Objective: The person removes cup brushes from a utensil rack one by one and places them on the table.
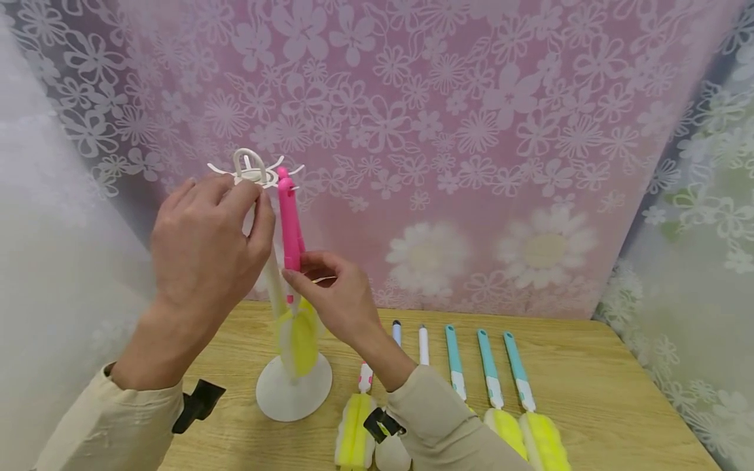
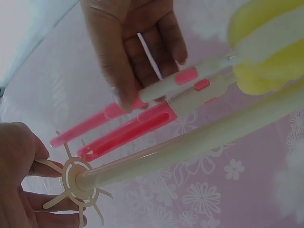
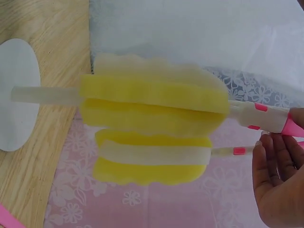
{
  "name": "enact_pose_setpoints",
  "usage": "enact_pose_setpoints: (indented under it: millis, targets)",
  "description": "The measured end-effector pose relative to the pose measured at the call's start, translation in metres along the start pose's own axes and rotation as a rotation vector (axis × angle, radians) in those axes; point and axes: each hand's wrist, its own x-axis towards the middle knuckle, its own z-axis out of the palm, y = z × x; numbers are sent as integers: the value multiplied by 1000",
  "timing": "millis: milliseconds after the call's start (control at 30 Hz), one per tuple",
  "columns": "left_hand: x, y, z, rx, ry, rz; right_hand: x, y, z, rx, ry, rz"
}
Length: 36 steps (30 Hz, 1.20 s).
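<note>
A white hook stand (image 1: 272, 278) rises from a round base, with a ring of curved hooks at its top. My left hand (image 1: 206, 239) grips the hook ring (image 2: 71, 183), thumb and fingers on either side of it. Two sponge brushes with pink handles hang side by side along the pole; one pink handle (image 1: 290, 226) has its end at a hook. With thumb and fingers, my right hand (image 1: 341, 294) pinches a pink-handled sponge brush (image 2: 164, 88) near where pink meets white. Both yellow-and-white sponge heads (image 3: 152, 99) point down toward the base (image 1: 294, 396).
On the wooden table (image 1: 624, 392) lie several more brushes in a row: one pink-and-white sponge brush (image 1: 356, 428), a white handle (image 1: 423, 343) and several teal-handled brushes (image 1: 485, 360). Flowered curtain cloth (image 1: 448, 131) closes off the back and sides.
</note>
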Motion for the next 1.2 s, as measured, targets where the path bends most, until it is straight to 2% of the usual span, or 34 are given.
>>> enact_pose_setpoints:
  millis: [300,500,633,800,900,1067,1200]
  targets:
    - [-1,1,2,-5,12,-3,-5,-12,-15,66,33,-63]
    - [-2,2,4,-5,39,-10,-12,-17,-42,43,56,-88]
    - [-2,3,4,-18,53,-23,-14,-16,-75,-5,104,-111]
    - [-1,4,5,-31,62,-39,-19,-7,-130,-130,232,-122]
    - [-2,5,6,-43,76,-56,-28,1,-163,-222,306,-96]
    - [-3,6,6,-39,86,-73,-47,14,-212,-396,380,-48]
    - [-3,8,7,-39,82,-70,-66,23,-252,-494,445,22]
